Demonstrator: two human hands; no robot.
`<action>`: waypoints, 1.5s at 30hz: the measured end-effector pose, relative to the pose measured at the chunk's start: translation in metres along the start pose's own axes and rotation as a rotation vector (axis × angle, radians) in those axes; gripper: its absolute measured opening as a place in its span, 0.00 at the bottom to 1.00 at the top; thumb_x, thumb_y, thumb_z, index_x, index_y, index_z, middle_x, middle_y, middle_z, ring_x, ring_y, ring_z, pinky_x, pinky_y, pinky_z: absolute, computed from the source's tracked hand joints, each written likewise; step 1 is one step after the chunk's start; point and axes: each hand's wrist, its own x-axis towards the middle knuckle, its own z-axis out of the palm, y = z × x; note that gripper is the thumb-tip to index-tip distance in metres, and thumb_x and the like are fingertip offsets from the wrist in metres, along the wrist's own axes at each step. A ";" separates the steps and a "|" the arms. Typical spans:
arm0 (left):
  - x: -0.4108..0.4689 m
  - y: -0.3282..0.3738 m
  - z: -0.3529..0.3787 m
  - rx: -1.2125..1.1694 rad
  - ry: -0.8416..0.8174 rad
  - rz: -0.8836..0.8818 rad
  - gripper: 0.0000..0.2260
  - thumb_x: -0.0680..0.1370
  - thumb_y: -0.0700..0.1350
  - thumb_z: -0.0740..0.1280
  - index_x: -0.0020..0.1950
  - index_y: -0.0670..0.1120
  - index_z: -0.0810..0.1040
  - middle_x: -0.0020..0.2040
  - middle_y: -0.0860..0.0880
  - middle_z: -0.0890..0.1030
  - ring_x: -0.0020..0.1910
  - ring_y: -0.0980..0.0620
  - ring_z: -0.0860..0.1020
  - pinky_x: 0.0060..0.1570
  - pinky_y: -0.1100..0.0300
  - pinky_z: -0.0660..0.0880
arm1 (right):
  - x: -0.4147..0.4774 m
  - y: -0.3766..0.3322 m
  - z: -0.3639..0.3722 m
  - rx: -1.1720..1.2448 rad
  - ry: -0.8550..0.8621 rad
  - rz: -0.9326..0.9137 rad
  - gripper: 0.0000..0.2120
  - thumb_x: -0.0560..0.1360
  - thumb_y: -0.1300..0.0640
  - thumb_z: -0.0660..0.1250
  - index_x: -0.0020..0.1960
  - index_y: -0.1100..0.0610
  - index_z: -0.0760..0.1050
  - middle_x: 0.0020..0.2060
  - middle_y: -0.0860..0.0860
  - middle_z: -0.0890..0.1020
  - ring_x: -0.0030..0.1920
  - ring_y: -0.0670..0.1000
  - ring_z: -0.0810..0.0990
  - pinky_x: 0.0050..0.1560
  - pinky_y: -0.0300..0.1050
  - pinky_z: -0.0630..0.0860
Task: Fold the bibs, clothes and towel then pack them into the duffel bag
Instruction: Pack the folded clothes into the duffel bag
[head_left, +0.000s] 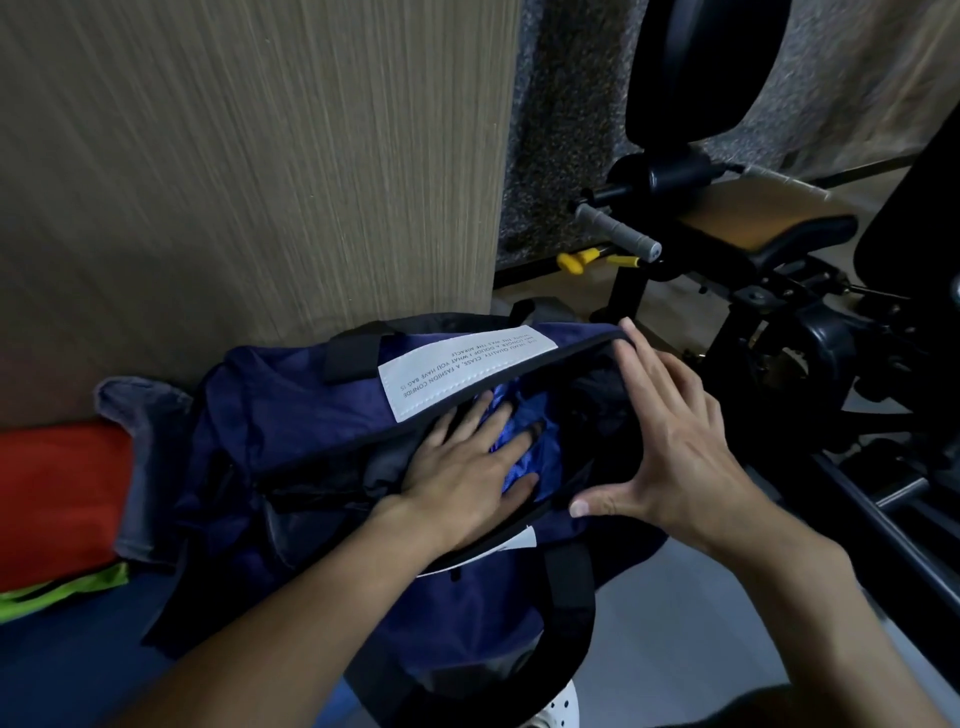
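As left hand (462, 483) presses inside, duffel bag (291, 410) runs diagonally rightward.

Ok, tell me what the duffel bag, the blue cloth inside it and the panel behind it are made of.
The duffel bag looks like thin woven synthetic, probably nylon: matte navy, slack and creased. The blue cloth under the left hand: glossy, likely polyester, by its bright sheen. The panel: wood-grain finish, fine vertical streaks; veneer or laminate, cannot tell.
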 end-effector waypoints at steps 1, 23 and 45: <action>-0.001 0.000 0.001 0.008 0.003 -0.004 0.26 0.82 0.63 0.46 0.80 0.61 0.48 0.82 0.52 0.45 0.80 0.51 0.38 0.78 0.48 0.42 | 0.000 0.001 0.001 -0.002 -0.004 0.002 0.67 0.52 0.18 0.63 0.79 0.47 0.37 0.77 0.37 0.36 0.76 0.46 0.46 0.70 0.53 0.51; 0.002 -0.014 -0.004 -0.138 -0.017 -0.173 0.33 0.77 0.72 0.47 0.80 0.62 0.47 0.81 0.56 0.40 0.80 0.56 0.40 0.78 0.51 0.43 | 0.004 0.004 0.012 0.000 0.076 0.060 0.61 0.58 0.21 0.63 0.79 0.46 0.38 0.78 0.43 0.36 0.77 0.55 0.48 0.72 0.59 0.54; -0.125 -0.015 -0.085 -0.992 0.042 -0.238 0.18 0.78 0.65 0.55 0.48 0.55 0.77 0.53 0.52 0.84 0.53 0.54 0.81 0.64 0.49 0.74 | -0.009 -0.064 0.006 -0.002 0.117 -0.027 0.36 0.71 0.27 0.50 0.65 0.48 0.76 0.77 0.47 0.59 0.75 0.54 0.54 0.71 0.59 0.54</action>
